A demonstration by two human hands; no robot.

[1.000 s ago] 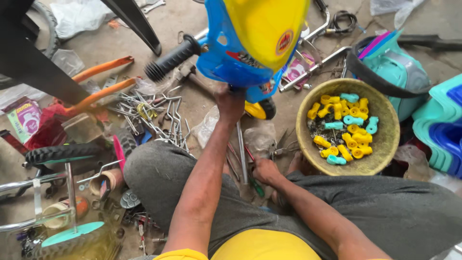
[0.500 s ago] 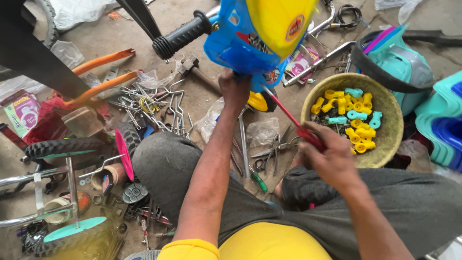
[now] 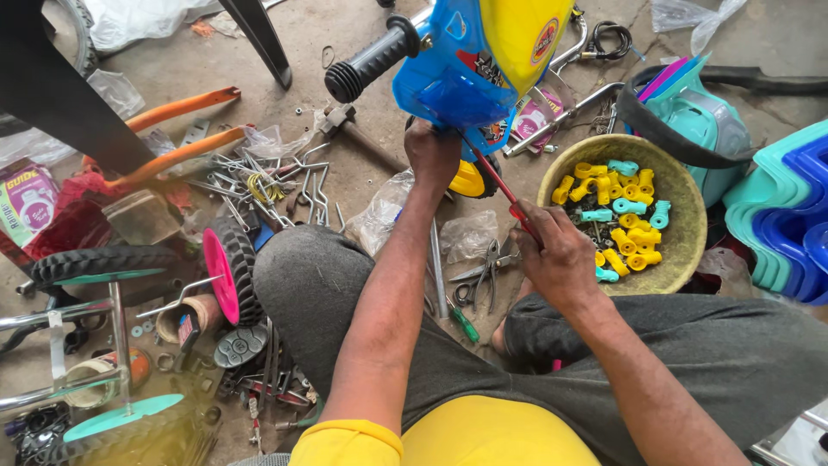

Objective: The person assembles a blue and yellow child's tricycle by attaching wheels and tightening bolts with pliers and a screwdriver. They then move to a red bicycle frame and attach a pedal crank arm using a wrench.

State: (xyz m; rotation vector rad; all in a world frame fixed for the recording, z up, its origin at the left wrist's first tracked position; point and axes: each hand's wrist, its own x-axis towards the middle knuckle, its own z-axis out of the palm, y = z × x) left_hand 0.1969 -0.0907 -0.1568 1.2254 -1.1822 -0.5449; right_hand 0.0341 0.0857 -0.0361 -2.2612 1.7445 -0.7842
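Observation:
A blue and yellow toy tricycle front (image 3: 470,65) with a black handlebar grip (image 3: 371,59) stands over the floor ahead of me. My left hand (image 3: 433,155) grips its underside near a yellow wheel (image 3: 468,179). My right hand (image 3: 556,259) is closed on a red-handled screwdriver (image 3: 504,190), whose shaft points up to the blue body beside my left hand. I sit cross-legged in grey trousers.
A woven basket (image 3: 681,250) of yellow and teal plastic parts sits right. Stacked teal and blue plastic seats (image 3: 780,216) lie far right. Pliers (image 3: 487,267), metal rods (image 3: 285,185), orange bars (image 3: 177,108), a pink-hubbed small wheel (image 3: 226,272) and wheeled axles (image 3: 95,267) litter the floor left.
My right hand picked a red-handled screwdriver off the floor and raised it to the underside of the tricycle. The left hand stayed on the toy.

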